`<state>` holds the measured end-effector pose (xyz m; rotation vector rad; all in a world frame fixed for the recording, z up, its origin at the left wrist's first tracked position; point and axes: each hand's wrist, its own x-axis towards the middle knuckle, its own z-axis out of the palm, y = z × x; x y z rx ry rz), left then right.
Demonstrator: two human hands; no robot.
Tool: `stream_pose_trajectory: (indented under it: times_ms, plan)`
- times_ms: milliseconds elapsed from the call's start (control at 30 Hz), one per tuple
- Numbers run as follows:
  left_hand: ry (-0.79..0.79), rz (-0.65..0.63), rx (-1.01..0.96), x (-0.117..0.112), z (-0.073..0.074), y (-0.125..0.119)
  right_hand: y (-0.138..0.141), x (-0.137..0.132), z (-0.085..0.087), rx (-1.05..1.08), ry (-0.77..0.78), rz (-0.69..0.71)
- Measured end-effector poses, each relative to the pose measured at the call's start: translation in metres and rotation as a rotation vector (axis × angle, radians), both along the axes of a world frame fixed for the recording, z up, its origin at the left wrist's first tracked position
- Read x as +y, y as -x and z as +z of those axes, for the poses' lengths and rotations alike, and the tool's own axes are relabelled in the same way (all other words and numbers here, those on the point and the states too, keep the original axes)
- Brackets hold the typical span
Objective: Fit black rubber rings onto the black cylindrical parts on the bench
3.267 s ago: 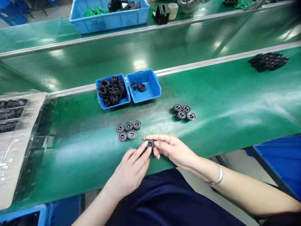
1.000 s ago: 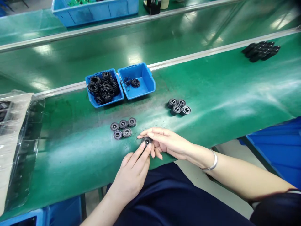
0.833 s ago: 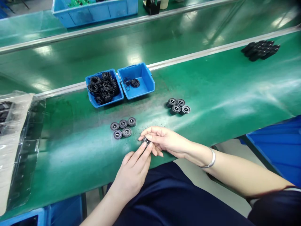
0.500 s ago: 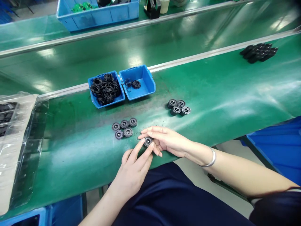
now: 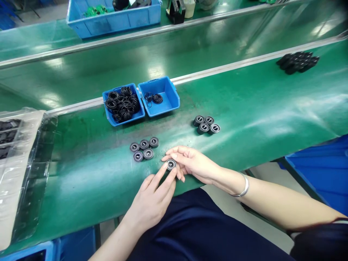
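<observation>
A round black cap-like part [image 5: 171, 165] with a ringed top sits between my two hands near the front of the green bench. My left hand [image 5: 153, 197] grips its near side with the fingertips. Curled around the far and right side, my right hand [image 5: 187, 161] holds the same part with thumb and fingers. Just left of them stands a group of similar round black parts [image 5: 144, 144], their slotted tops facing up. Another cluster of round black parts [image 5: 203, 128], also slotted, stands farther back to the right.
A blue bin [image 5: 115, 122] full of black rubber rings adjoins a second blue bin [image 5: 170, 103] with a few rings. Clear plastic trays [image 5: 40, 174] lie at left. Black cylindrical parts [image 5: 297, 62] stand far right. A large blue crate [image 5: 116, 25] is beyond the rail.
Both hands stay on the round black part, with only slight finger movement. The whole view has shifted a little; the other parts and bins keep their places.
</observation>
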<state>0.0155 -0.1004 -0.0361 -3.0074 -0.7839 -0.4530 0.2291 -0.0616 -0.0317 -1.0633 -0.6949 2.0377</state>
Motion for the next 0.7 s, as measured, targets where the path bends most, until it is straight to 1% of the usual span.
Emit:
stream_pose_trajectory:
  times_ms: [67,200,333,500,700]
  plan:
    - [0.011,0.017,-0.027,-0.0022,-0.0021,0.0001,-0.0006,-0.0001,0.0006,0.011,0.0,-0.007]
    - [0.042,0.036,-0.056,-0.005,-0.0043,0.001,-0.0023,0.0002,-0.0016,0.023,-0.021,0.051]
    - [0.079,0.047,-0.097,-0.005,-0.0042,0.0034,-0.0017,0.0012,-0.005,0.005,-0.037,0.062]
    - [0.116,0.048,-0.054,-0.0041,-0.0018,0.0034,-0.0013,0.0009,-0.0038,0.001,-0.037,0.071]
    - [0.088,0.04,-0.004,-0.0046,-0.0026,0.0014,-0.004,-0.0013,-0.0015,0.046,-0.061,0.094]
